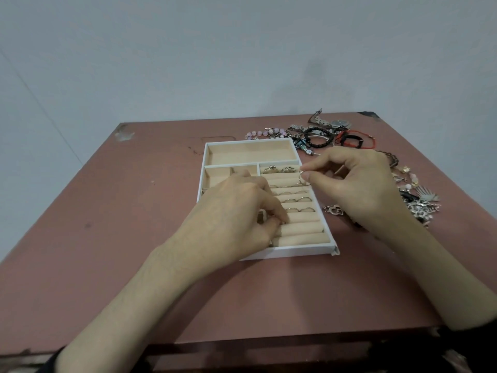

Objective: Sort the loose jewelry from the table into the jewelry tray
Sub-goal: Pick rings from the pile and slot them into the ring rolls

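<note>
A white jewelry tray [301, 250] with beige lining lies in the middle of the table. Several rings sit in the slots between its rolls on the right side. My right hand [357, 187] pinches a thin silver ring [303, 179] between thumb and forefinger, just over the upper ring rolls. My left hand [236, 211] lies over the tray's left half with its fingers curled down onto the rolls; whether it holds anything is hidden. The long top compartment [250, 154] holds nothing.
Loose jewelry lies beyond and right of the tray: a pink bead bracelet [265, 133], black and red cord bracelets [349, 140], a watch [340, 123], a heart pendant [334, 211], and a heap of silver charms [419, 205]. The brown table [107, 211] ends against a pale wall.
</note>
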